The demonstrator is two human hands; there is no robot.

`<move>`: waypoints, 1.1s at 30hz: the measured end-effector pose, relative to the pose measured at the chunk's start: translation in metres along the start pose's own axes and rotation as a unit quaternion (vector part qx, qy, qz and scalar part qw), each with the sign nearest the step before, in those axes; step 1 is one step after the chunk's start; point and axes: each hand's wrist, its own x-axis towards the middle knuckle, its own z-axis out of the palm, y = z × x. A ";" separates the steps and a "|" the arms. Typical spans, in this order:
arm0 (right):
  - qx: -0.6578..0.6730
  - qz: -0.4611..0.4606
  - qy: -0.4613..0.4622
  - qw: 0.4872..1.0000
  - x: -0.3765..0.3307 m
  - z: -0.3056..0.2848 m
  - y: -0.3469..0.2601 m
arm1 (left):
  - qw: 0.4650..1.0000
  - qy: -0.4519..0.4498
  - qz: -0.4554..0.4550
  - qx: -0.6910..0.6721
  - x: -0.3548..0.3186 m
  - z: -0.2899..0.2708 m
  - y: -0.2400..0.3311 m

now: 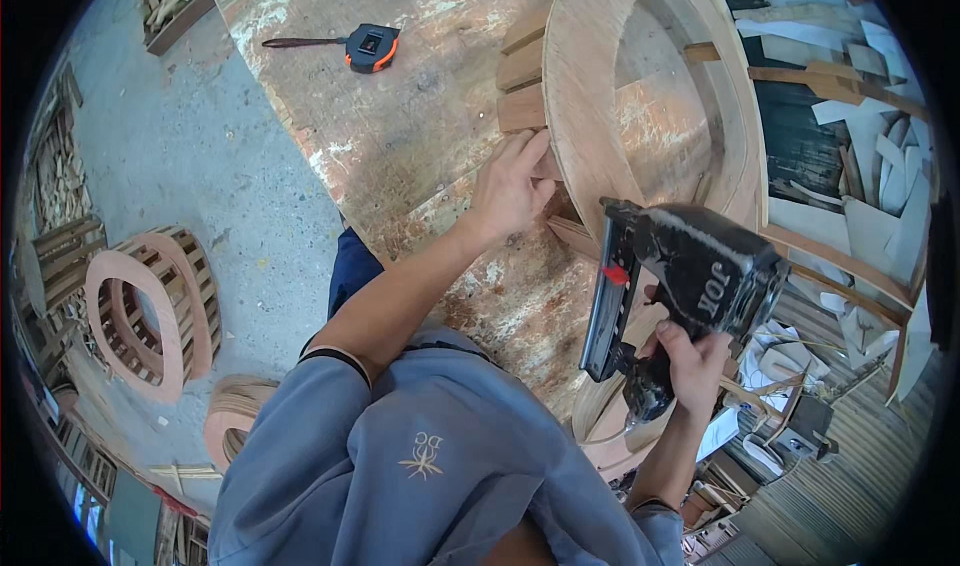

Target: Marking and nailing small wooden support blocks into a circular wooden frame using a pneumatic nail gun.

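My right hand (pixel 692 361) is wrapped round the handle of a black pneumatic nail gun (pixel 700 256). The gun's nose touches or hovers just over the face of an oval plywood ring (pixel 580 96); I cannot tell which. My left hand (pixel 505 188) is closed on a short wooden slat (pixel 547 167) at the ring's left edge, and the fingers hide part of it. Just beyond that hand, several more slats (pixel 521 111) stick out from under the ring. Another slat (pixel 574 236) lies below the left hand, near the gun's nose.
A black and orange tape measure (pixel 372 48) lies on the stained worktable (pixel 420 116). Slatted oval frames (pixel 135 326) stand on the floor at left, near stacked plywood rings (pixel 232 416). Offcuts (pixel 870 176) pile up at right. An air hose (pixel 625 431) trails from the gun.
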 end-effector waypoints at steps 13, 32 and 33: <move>-0.018 0.024 -0.087 0.996 0.046 0.004 -0.025 | 1.000 -0.023 0.011 0.004 0.003 -0.004 -0.002; -0.050 0.023 -0.117 0.992 0.065 0.016 -0.049 | 0.998 -0.021 -0.059 0.017 0.000 -0.003 0.002; -0.041 0.025 -0.122 0.991 0.066 0.018 -0.050 | 0.998 -0.022 -0.055 0.019 -0.001 -0.002 -0.001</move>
